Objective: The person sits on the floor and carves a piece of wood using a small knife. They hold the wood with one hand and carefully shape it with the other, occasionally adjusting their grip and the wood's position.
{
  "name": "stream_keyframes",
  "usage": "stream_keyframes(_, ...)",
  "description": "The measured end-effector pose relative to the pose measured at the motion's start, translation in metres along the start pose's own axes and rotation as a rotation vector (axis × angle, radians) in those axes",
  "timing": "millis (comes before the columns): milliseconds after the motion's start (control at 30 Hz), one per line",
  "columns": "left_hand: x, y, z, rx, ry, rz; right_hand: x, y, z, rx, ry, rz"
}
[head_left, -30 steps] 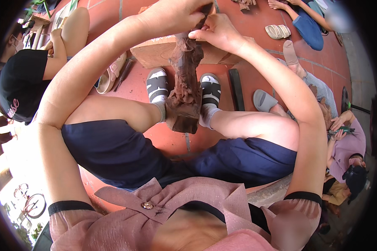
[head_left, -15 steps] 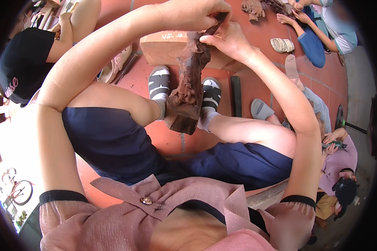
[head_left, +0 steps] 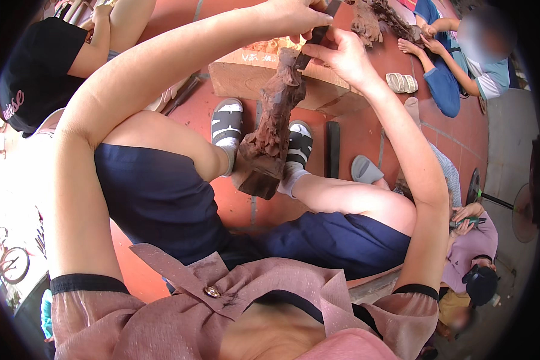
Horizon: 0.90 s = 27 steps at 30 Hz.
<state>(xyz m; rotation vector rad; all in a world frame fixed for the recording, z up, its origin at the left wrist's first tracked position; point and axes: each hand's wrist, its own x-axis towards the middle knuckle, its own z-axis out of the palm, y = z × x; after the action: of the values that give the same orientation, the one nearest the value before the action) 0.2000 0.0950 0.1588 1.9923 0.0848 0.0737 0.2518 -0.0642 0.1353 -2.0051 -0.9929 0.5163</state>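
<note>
A dark reddish-brown wood carving (head_left: 273, 111) lies tilted between my feet, its square base nearest me. Its far end meets a pale wooden block (head_left: 246, 75). Above that far end, both hands grip one dark flat strip (head_left: 319, 33), whose lower end touches or nearly touches the carving's tip. My left hand (head_left: 297, 17) has its fingers closed on the upper part, partly cut off by the frame's top edge. Lower down, my right hand (head_left: 347, 59) pinches the strip between thumb and fingers. Whether it is a file or folded sandpaper, I cannot tell.
My sandals (head_left: 227, 123) flank the carving on red floor tiles. A black bar (head_left: 332, 150) and a grey slipper (head_left: 366, 170) lie to the right. People sit close by: a black cap (head_left: 39, 72) at left, a person in lilac (head_left: 477, 240) at right. A fan (head_left: 525, 210) stands at far right.
The strip has shifted, and a longer length of it shows, reaching the top edge. My hands have moved slightly right. The whole view has turned a little; the carving stays between my feet.
</note>
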Motion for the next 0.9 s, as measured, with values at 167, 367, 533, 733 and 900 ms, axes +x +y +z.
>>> stream_keyframes(167,0.007,-0.032,0.002,-0.037,-0.053,0.031,0.008,0.012,0.011,-0.229,-0.046,-0.067)
stream_keyframes(367,-0.008,-0.029,-0.01,-0.333,-0.144,-0.057,0.011,0.004,0.017,-0.333,-0.055,-0.114)
stream_keyframes(533,-0.012,-0.032,-0.015,-0.342,-0.154,-0.107,0.013,-0.004,0.022,-0.375,-0.088,-0.121)
stream_keyframes(733,-0.016,-0.035,-0.02,-0.386,-0.173,-0.078,0.014,-0.005,0.024,-0.383,-0.082,-0.174)
stream_keyframes(900,-0.02,-0.039,-0.022,-0.458,-0.169,-0.097,0.022,-0.014,0.022,-0.462,-0.164,-0.153)
